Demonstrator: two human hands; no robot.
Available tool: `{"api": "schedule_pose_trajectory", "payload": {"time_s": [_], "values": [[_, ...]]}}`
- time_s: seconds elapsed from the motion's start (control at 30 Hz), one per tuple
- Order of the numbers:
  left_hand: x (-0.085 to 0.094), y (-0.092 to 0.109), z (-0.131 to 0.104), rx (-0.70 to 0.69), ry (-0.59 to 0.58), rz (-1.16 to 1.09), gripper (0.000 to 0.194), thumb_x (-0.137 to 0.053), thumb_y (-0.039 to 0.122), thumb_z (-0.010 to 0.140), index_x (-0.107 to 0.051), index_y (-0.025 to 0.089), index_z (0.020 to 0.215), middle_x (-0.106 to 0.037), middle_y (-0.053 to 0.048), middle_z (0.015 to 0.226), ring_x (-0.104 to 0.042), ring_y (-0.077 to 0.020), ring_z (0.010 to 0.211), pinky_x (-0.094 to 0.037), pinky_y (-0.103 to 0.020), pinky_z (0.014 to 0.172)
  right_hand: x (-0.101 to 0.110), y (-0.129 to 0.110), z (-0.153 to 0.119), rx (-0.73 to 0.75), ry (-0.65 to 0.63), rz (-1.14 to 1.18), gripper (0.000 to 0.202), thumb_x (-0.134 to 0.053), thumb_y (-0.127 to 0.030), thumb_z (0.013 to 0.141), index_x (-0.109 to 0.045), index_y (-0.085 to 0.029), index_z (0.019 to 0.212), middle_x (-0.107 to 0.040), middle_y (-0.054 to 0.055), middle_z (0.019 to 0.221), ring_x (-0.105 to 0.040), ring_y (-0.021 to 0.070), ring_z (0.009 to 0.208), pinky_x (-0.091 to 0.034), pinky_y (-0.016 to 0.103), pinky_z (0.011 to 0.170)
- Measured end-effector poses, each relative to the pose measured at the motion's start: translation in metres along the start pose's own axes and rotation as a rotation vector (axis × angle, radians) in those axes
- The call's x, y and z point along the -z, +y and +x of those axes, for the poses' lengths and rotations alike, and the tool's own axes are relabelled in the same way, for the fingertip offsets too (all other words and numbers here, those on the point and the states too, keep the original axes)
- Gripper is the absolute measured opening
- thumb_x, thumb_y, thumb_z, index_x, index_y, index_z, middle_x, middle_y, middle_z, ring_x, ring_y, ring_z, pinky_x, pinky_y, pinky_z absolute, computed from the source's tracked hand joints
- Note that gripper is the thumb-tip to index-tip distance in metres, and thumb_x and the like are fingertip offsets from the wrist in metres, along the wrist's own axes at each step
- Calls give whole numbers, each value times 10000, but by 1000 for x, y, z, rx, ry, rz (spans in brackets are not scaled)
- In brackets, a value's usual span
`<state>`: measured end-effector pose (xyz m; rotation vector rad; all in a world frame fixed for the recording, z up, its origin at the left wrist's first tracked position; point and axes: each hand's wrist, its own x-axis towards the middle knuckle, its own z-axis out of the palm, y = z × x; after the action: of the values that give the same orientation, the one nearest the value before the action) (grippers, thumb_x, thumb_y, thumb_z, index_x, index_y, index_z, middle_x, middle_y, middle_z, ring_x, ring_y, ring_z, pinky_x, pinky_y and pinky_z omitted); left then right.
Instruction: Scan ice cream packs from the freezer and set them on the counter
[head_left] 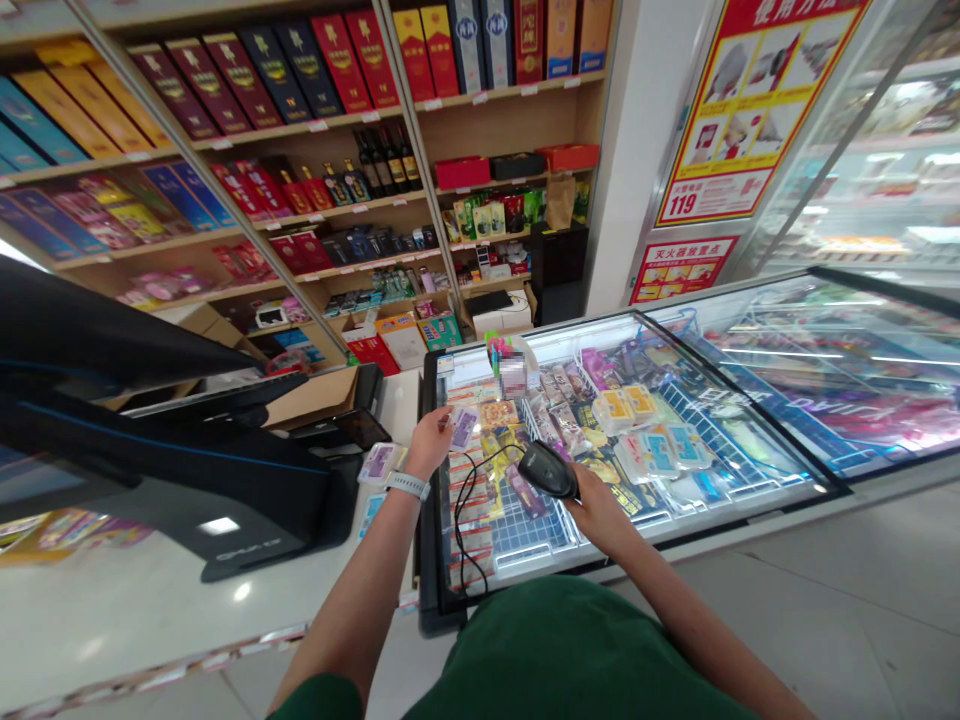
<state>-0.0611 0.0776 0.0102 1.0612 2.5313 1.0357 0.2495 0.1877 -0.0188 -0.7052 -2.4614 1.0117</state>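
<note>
My left hand point(430, 440), with a watch point(408, 486) on its wrist, grips a small purple-and-white package point(464, 427) over the left end of the glass-topped freezer. A black barcode scanner point(549, 470) is in my right hand point(596, 508), its head pointing left toward the package. The scanner's cord point(463, 500) loops down over the glass. On the counter beside my left wrist lies a similar purple package point(381, 462). Several yellow packs point(624, 407) and blue-and-white packs point(660, 452) are on the freezer, right of the scanner.
A dark checkout terminal point(247, 470) stands on the white counter point(135, 610) at left. The chest freezer point(772, 510) stretches right, holding wire baskets of wrapped goods. Shelves point(360, 120) of boxes and bottles stand behind. A pink and green item point(498, 350) sits at the freezer's back edge.
</note>
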Motion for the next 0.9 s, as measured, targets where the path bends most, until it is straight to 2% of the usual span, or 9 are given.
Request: {"api": "schedule_pose_trajectory", "payload": {"time_s": [0.2,0.33,0.43,0.53,0.63,0.9], "values": [[41,-43,-19,108,31,-78,465,-562,238,730,-622,148,1183,-691,-57,862,-625,-152,676,-500,-245,622,1,0,0,-23,7,-10,304,-472,-89,769,-484,-169,1062,-598,101,1032,-548,245,975,-429,384,885],[73,-82,-47,211,88,-129,512,-591,290,707,-611,129,1192,-683,-62,888,-616,-150,705,-500,-245,632,-1,-1,0,-31,-19,-23,263,-461,-89,765,-501,-165,1014,-602,100,992,-557,239,939,-437,367,851],[89,-109,-71,297,117,-151,545,-599,275,680,-604,112,1200,-671,-45,844,-600,-143,700,-497,-249,647,-4,-2,2,-27,-35,-20,289,-462,-90,755,-512,-160,1031,-608,99,993,-559,239,956,-438,363,855],[94,-131,-90,390,118,-175,558,-612,261,660,-606,76,1186,-664,-33,769,-590,-133,650,-495,-249,625,-6,-5,3,-5,-50,1,328,-470,-93,745,-522,-151,1064,-615,105,1018,-563,236,980,-439,365,872],[91,-146,-101,462,107,-202,540,-614,251,667,-610,72,1176,-671,-30,746,-603,-125,639,-502,-240,627,-8,-9,5,10,-62,21,348,-475,-96,745,-534,-152,1084,-620,110,1051,-571,235,995,-444,368,875],[81,-166,-108,571,103,-124,484,-603,213,679,-633,80,1143,-695,-45,741,-629,-143,640,-501,-248,627,-9,-8,6,19,-71,30,369,-484,-120,749,-533,-155,1113,-625,114,1072,-574,243,1018,-446,379,893]]}}
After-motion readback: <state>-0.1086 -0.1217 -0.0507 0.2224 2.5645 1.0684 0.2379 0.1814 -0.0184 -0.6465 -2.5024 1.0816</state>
